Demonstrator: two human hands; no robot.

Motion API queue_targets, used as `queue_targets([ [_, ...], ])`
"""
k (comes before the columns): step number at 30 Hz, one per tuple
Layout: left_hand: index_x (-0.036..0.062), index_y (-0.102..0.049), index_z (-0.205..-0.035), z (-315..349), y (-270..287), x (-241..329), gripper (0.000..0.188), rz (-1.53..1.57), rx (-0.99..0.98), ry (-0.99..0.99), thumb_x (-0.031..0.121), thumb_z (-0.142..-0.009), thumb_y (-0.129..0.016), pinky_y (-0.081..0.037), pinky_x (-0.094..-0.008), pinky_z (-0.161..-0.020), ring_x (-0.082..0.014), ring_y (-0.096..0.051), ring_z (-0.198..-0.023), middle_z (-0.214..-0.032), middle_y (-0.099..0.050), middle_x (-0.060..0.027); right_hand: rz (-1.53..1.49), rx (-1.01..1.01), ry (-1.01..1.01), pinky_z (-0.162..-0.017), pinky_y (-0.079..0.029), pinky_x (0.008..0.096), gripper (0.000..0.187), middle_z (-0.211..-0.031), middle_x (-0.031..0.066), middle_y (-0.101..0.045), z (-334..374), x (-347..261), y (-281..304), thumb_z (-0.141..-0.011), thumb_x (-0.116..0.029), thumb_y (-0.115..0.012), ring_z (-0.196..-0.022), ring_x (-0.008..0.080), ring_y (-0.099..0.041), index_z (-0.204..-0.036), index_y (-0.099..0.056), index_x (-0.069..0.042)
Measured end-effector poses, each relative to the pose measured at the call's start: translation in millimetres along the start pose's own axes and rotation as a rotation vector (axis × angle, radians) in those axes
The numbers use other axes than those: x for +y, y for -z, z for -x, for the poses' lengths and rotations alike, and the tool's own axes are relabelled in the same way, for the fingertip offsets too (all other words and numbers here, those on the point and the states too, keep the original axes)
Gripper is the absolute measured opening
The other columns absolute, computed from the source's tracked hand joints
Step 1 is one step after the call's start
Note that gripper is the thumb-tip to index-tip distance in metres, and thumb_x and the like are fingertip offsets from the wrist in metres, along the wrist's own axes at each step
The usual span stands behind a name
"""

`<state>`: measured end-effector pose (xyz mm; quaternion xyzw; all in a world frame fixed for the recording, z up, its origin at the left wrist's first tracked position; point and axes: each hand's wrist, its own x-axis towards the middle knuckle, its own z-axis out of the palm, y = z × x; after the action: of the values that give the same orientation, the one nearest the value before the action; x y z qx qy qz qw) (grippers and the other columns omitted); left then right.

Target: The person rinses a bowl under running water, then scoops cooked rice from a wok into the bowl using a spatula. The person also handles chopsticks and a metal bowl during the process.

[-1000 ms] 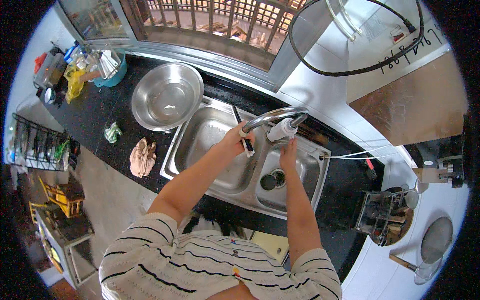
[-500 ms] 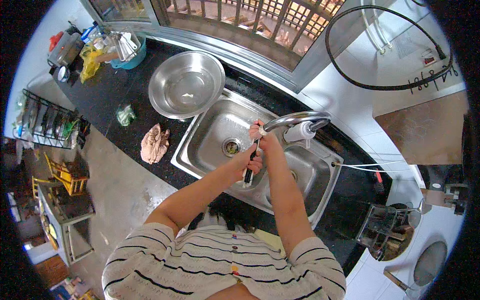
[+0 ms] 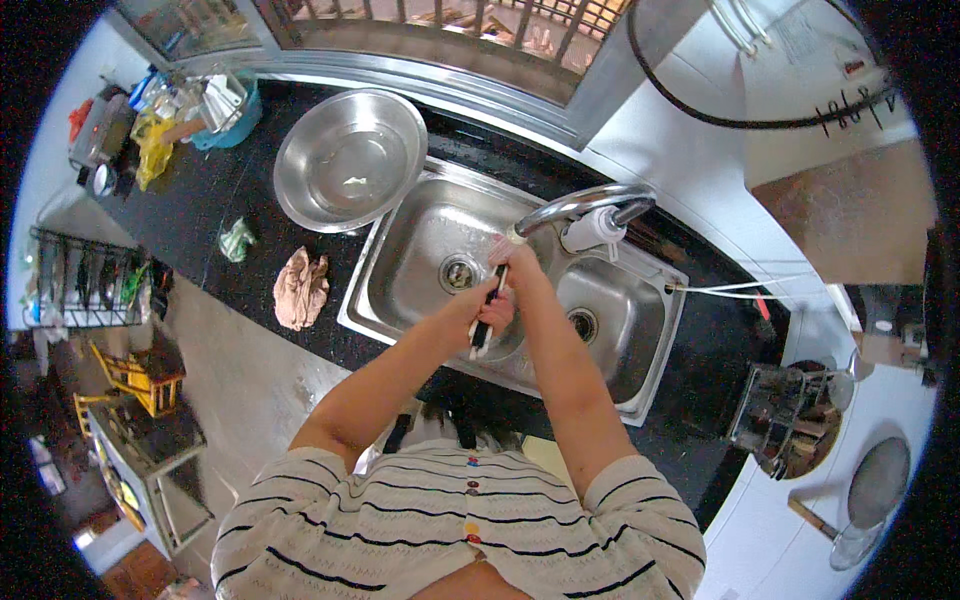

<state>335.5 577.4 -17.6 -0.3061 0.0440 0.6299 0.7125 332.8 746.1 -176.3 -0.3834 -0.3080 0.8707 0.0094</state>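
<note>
Over the left basin of the steel sink [image 3: 363,283], both my hands are closed on a small bundle of black and white chopsticks [image 3: 481,336]. My left hand [image 3: 490,310] wraps round the lower part, with the pale ends sticking out below it. Higher up, my right hand [image 3: 514,261] grips the other end, right under the spout of the chrome faucet [image 3: 575,206]; its fingers are partly hidden. The bundle slants between the two hands. Beneath and left of them lies the basin's drain [image 3: 459,273].
A wide steel bowl [image 3: 350,165] stands left of the sink, holding a small pale piece. On the black counter [image 3: 240,180] lie a pinkish cloth [image 3: 301,290] and a crumpled green-white plastic bag [image 3: 237,241]. A white cylindrical fitting [image 3: 593,231] stands beside the faucet.
Both hands have shifted slightly, with the chopsticks still held between them. The whole view has tilted a little, so the bowl and faucet sit further left.
</note>
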Motion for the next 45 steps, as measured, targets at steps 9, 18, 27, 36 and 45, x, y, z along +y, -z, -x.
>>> queue_targets([
  [9, 0.0047, -0.042, -0.079, -12, 1, 25, 0.024, -0.016, 0.133, -0.033, 0.023, -0.094, -0.046, -0.031, -0.0182, -0.037, -0.0063, -0.034, -0.045, -0.061, -0.037, -0.0005, 0.017, 0.312, 0.194, -0.072, -0.051, 0.0417, 0.019, -0.094, 0.0099, -0.056, 91, -58, 43, -0.089, -0.012, -0.047, -0.088, 0.0252, -0.057, -0.106, -0.05, -0.005],
  [18, 0.005, -0.041, -0.072, -71, 24, 77, 0.023, -0.417, 0.035, -0.543, 0.014, -0.092, -0.045, -0.036, -0.0241, -0.043, -0.0101, -0.037, -0.045, -0.062, -0.04, -0.0019, -0.594, 0.363, 0.212, -0.096, -0.033, 0.0519, 0.047, -0.132, 0.0093, -0.042, 123, -114, 99, -0.091, -0.034, -0.045, -0.116, 0.0228, -0.045, -0.129, -0.039, -0.008],
  [27, -0.0025, -0.055, -0.09, 44, 16, 38, 0.026, -1.833, 0.611, -0.359, 0.023, -0.088, -0.053, -0.033, -0.0293, -0.044, -0.0115, -0.047, -0.05, -0.059, -0.048, -0.004, 0.054, 0.23, 0.325, -0.097, -0.023, 0.0622, 0.059, -0.132, 0.0116, -0.039, 197, -152, 35, -0.083, -0.042, -0.054, -0.118, 0.0332, -0.039, -0.133, -0.035, -0.016],
  [36, 0.0041, -0.05, -0.104, 51, 20, 71, 0.019, -2.363, 0.434, -0.195, 0.016, -0.089, -0.05, -0.035, -0.0255, -0.043, -0.0095, -0.042, -0.05, -0.072, -0.047, -0.0017, 0.053, -0.221, 0.61, -0.08, -0.05, 0.0397, 0.04, -0.113, 0.0103, -0.058, 282, -34, -12, -0.089, -0.033, -0.055, -0.098, 0.0261, -0.059, -0.121, -0.051, -0.008],
  [45, 0.0074, -0.044, -0.093, 21, -14, -42, 0.005, -1.963, 0.091, 0.404, 0.006, -0.089, -0.046, -0.028, -0.0195, -0.04, -0.0053, -0.034, -0.048, -0.068, -0.041, 0.0004, -0.348, -0.072, 0.833, -0.079, -0.049, 0.0385, 0.041, -0.112, 0.0098, -0.057, 488, 150, -26, -0.091, -0.034, -0.052, -0.102, 0.0233, -0.057, -0.124, -0.048, -0.009],
])
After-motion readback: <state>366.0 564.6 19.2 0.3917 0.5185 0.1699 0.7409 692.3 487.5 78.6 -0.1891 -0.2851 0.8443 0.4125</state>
